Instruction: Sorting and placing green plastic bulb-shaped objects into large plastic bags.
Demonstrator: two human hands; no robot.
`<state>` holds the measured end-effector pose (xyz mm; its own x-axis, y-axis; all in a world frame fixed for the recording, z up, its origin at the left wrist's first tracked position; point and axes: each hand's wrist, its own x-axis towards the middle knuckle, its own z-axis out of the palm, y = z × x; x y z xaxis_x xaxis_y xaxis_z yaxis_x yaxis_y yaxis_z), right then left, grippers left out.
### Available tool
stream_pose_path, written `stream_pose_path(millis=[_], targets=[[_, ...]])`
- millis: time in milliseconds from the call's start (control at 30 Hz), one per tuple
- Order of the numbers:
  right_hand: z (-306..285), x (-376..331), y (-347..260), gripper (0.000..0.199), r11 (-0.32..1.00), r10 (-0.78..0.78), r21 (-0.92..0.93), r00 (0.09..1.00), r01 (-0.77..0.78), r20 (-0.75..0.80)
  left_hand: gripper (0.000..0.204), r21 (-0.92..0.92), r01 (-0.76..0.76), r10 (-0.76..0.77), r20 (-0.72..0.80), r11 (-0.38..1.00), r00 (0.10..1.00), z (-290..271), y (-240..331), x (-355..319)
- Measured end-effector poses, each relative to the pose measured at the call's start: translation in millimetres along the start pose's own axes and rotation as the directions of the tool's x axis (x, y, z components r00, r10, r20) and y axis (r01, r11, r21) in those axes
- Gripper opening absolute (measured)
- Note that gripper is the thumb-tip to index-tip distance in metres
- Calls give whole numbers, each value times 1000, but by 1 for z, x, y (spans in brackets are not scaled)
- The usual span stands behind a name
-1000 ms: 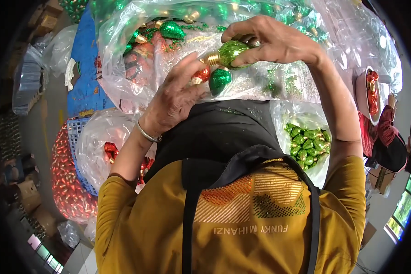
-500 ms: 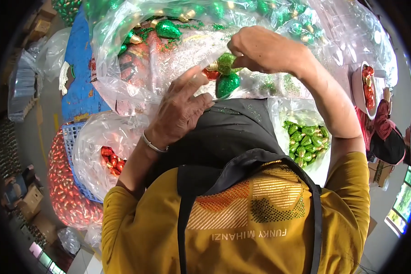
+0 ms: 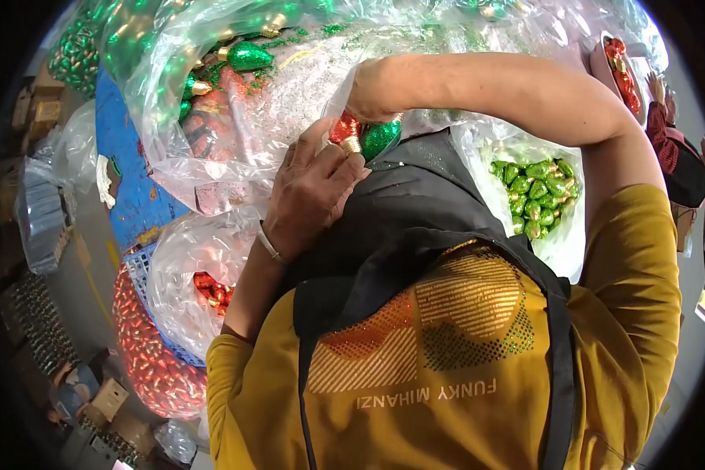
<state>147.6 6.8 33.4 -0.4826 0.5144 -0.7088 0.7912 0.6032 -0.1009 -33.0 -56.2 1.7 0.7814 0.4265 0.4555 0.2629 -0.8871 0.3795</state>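
Note:
My left hand [image 3: 309,192] is raised against my black apron, its fingertips pinching a red glitter bulb ornament [image 3: 343,128] with a gold cap. Right beside it sits a green glitter bulb ornament [image 3: 381,138], touching the red one. My right hand [image 3: 368,84] curls over the pair from above with the wrist bent; its fingers close around the green ornament and are partly hidden by clear plastic. Both hands are at the mouth of a large clear plastic bag [image 3: 290,86] with more green ornaments [image 3: 248,56] inside it.
A clear bag of small green ornaments [image 3: 534,196] lies at my right. At my left are a bag with red ornaments [image 3: 211,287], a blue crate [image 3: 142,266] and a red mesh sack [image 3: 150,356]. Another person [image 3: 677,153] sits far right. Cardboard boxes [image 3: 106,399] stand at the lower left.
Both hands have come down toward my chest with the ornaments. My right forearm now crosses the top of the view, and the red ornament shows beside the green one.

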Motion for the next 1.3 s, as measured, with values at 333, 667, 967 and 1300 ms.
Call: stream_pose_path(millis=[333, 667, 967, 1300], targets=[[23, 23, 13, 26, 962, -250, 62, 952, 264, -176, 19, 53, -22, 20, 31, 998, 999, 0, 0, 1], [2, -114, 19, 34, 827, 23, 390, 669, 405, -743, 12, 305, 16, -33, 51, 952, 998, -27, -7, 12], [390, -183, 54, 35, -94, 974, 978, 185, -184, 129, 25, 232, 116, -150, 139, 966, 979, -65, -62, 0], [546, -88, 42, 51, -120, 883, 778, 293, -616, 367, 40, 416, 116, -143, 33, 902, 989, -13, -4, 66]])
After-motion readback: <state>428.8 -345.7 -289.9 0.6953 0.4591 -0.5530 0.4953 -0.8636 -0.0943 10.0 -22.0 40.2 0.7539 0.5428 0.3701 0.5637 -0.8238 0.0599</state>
